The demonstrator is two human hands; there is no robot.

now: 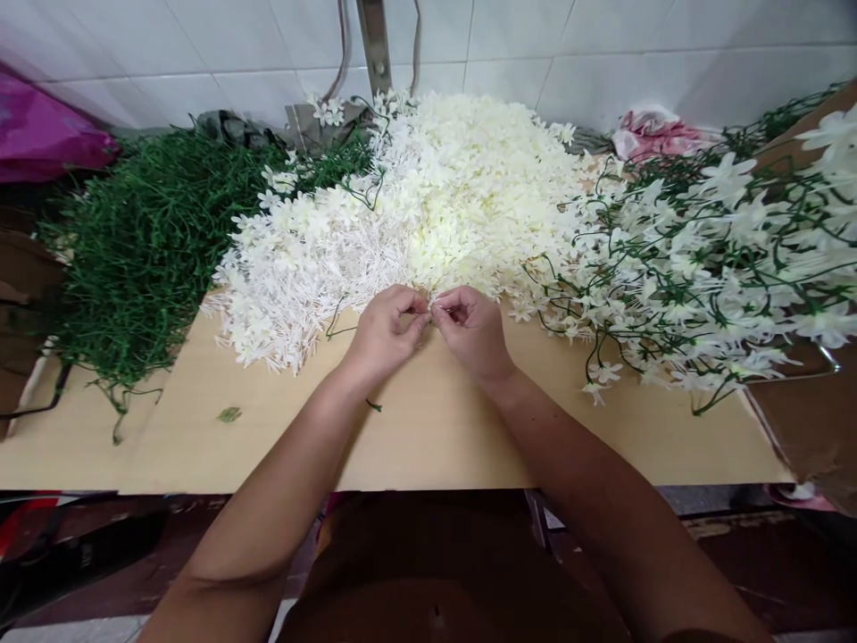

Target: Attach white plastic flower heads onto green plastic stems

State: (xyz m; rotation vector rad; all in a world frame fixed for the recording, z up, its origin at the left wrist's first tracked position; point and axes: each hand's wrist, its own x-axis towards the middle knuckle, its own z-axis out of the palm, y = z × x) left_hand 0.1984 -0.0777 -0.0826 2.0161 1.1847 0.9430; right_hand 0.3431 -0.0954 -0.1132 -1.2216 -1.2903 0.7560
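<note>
My left hand (392, 329) and my right hand (474, 332) meet at the near edge of the flower pile, each with thumb and forefinger pinched. A tiny whitish bit shows between the fingertips, too small and covered to name. Right beyond the hands rises a heap of loose white and cream artificial flowers (482, 179). Its left part shows many thin white stalks (361, 250). A short green stem piece (373, 405) pokes out by my left forearm.
Green plastic stems (153, 232) are heaped at the left. White flowers on green stems (696, 259) spread over the right side. A small green leaf (229, 414) lies on the tan board (442, 429). A tiled wall (509, 36) stands behind, and a magenta bag (46, 129) sits far left.
</note>
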